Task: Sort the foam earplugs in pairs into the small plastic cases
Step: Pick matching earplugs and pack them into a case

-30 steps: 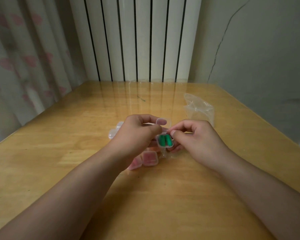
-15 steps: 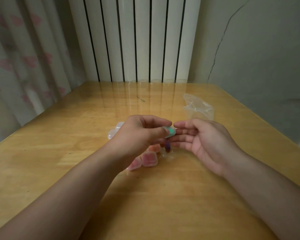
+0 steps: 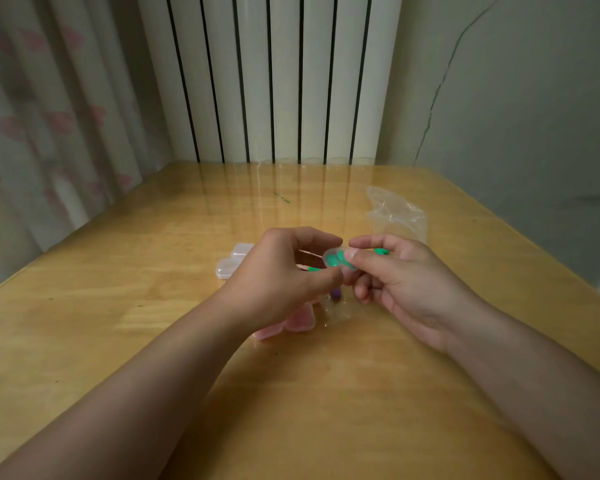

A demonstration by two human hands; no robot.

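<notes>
A white ribbed radiator (image 3: 271,77) stands against the wall behind a glossy wooden table (image 3: 326,410), with a pink-patterned curtain (image 3: 49,116) along the table's left edge. Toward the far right corner lies a crumpled clear plastic bag (image 3: 397,216). Both forearms reach in from the near edge and meet above the middle of the surface. The left hand (image 3: 278,275) and the right hand (image 3: 406,275) pinch, thumb against fingers, a small clear case (image 3: 340,259) between them, green earplugs (image 3: 336,259) showing inside; whether its lid is closed is hard to tell through the blur. Left of the left hand two clear cases (image 3: 232,263) sit side by side. Pink-filled cases (image 3: 300,320) rest just under the left wrist, and a purple earplug (image 3: 336,294) peeks below the fingers.
</notes>
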